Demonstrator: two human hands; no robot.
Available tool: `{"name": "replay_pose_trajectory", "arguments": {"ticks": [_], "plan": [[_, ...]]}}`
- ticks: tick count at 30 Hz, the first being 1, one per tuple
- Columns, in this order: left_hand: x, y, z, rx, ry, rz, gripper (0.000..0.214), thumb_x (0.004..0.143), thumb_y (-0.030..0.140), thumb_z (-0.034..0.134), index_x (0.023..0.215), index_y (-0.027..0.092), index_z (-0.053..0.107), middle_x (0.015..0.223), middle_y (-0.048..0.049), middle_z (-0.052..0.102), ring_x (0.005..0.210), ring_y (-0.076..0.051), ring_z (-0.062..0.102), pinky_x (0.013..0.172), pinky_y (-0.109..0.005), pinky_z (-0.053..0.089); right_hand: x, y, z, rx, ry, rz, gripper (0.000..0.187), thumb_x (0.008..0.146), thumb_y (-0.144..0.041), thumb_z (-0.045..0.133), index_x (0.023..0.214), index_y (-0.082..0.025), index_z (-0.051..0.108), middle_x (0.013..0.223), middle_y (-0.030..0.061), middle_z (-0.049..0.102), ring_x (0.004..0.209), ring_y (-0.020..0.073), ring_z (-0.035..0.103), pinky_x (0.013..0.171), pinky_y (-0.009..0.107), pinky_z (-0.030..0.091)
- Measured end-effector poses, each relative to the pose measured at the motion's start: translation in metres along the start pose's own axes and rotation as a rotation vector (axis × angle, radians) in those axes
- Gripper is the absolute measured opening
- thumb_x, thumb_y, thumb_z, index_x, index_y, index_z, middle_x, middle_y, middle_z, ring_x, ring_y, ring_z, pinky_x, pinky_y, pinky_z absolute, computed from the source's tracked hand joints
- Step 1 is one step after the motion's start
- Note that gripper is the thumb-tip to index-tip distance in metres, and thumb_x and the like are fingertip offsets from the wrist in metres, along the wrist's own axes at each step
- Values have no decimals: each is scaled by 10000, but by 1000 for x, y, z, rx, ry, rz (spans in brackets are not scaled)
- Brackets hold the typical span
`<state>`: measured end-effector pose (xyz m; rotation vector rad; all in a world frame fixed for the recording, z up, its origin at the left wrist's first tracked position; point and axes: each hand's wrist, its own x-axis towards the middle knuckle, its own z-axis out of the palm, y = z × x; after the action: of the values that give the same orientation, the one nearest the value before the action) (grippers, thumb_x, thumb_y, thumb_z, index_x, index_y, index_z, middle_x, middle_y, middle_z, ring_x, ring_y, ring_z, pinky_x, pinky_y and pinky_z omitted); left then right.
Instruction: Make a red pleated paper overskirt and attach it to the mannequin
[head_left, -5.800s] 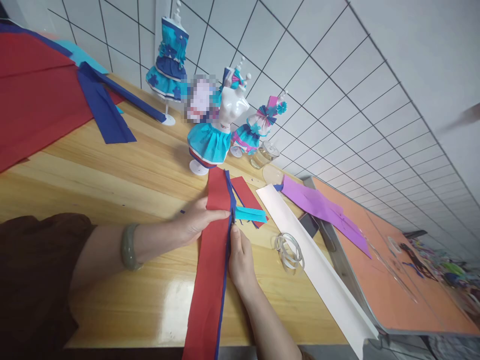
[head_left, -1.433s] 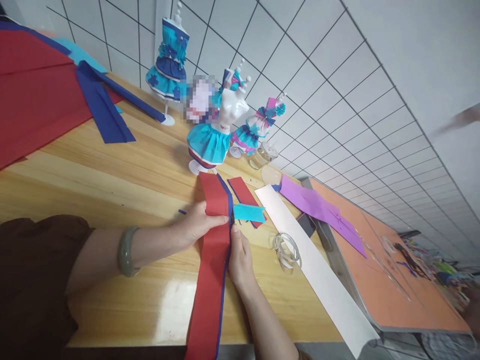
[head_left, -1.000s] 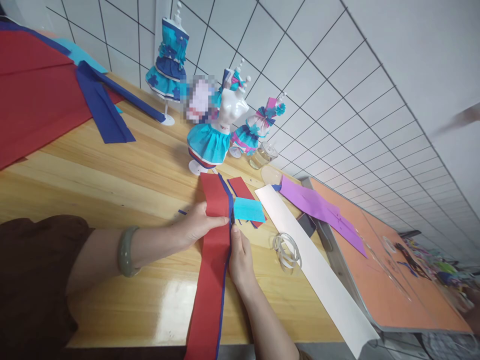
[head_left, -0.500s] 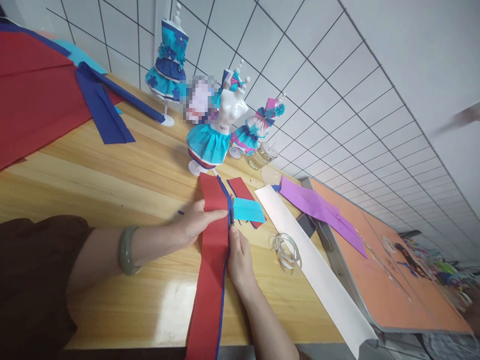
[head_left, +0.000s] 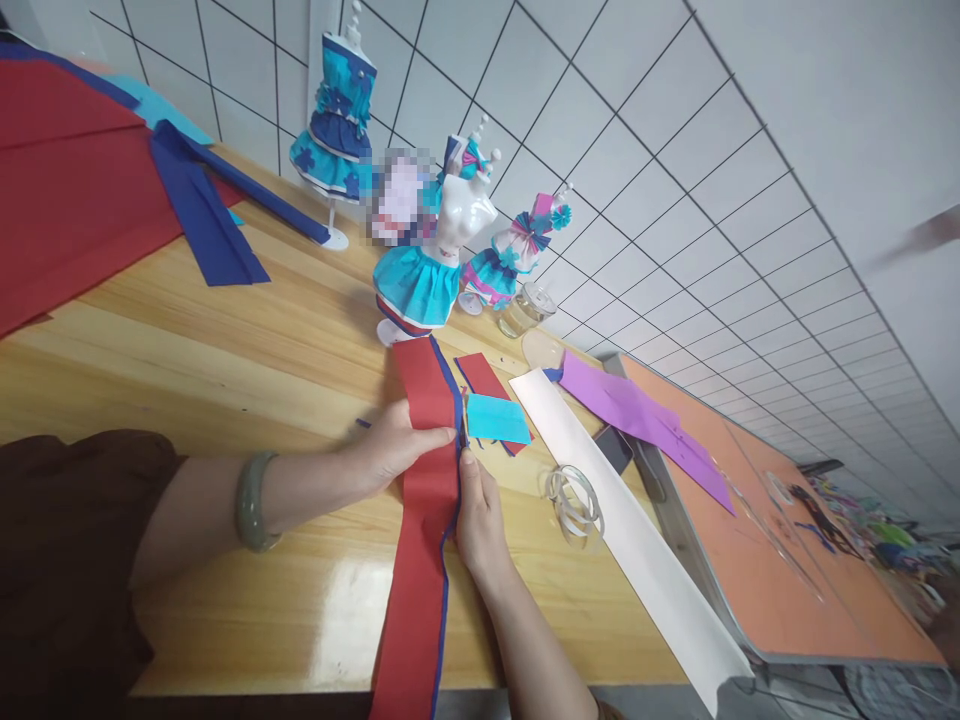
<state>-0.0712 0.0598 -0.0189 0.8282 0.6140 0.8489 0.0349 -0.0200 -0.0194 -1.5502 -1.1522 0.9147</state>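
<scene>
A long red strip with a blue edge (head_left: 429,510) runs from the mannequins down past the table's front edge. My left hand (head_left: 405,445) grips it from the left, thumb flat on top and fingers underneath. On the strip's right side, my right hand (head_left: 478,500) is closed at the blue edge. A small dark tip shows by its thumb; what it belongs to is hidden. Close to the right hand lie a turquoise piece (head_left: 497,418) and a smaller red piece (head_left: 482,373), with thin blue scraps around them.
Behind my hands stands a small mannequin in a turquoise skirt (head_left: 418,285), among other dressed mannequins. To the right are a glass jar (head_left: 527,308), clear tape rolls (head_left: 576,502), a white strip (head_left: 630,540) and a purple sheet (head_left: 637,425). Red cloth (head_left: 67,200) lies left.
The strip's far end has shifted slightly left and away from me, and its blue edge bends more at my hands. Both hands stay nearly in place.
</scene>
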Motion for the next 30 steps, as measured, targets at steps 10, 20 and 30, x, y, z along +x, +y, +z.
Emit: {"name": "replay_pose_trajectory", "arguments": {"ticks": [10,20,30], "plan": [[0,0,0,-1,1,-12,394,675,228,709,1055,180,617,1071,-83,693,968,-257,651,849,-407,513,0,1,-2,-28,0,-13,447,937,-467,340,959,-162,666,960,63,692,920,211,609,794,305,444],[1,-1,-2,33,4,-7,368,683,226,702,1039,177,622,1058,-80,697,954,-254,655,857,-406,511,1,2,-2,-53,10,17,447,932,-477,340,952,-164,657,993,73,689,908,217,605,768,310,434],[1,3,-2,-24,21,-43,351,692,278,701,1019,169,636,1027,-90,708,936,-270,661,824,-409,519,0,1,-2,-84,7,15,442,940,-465,328,919,-155,644,950,71,682,858,202,593,754,304,425]]}}
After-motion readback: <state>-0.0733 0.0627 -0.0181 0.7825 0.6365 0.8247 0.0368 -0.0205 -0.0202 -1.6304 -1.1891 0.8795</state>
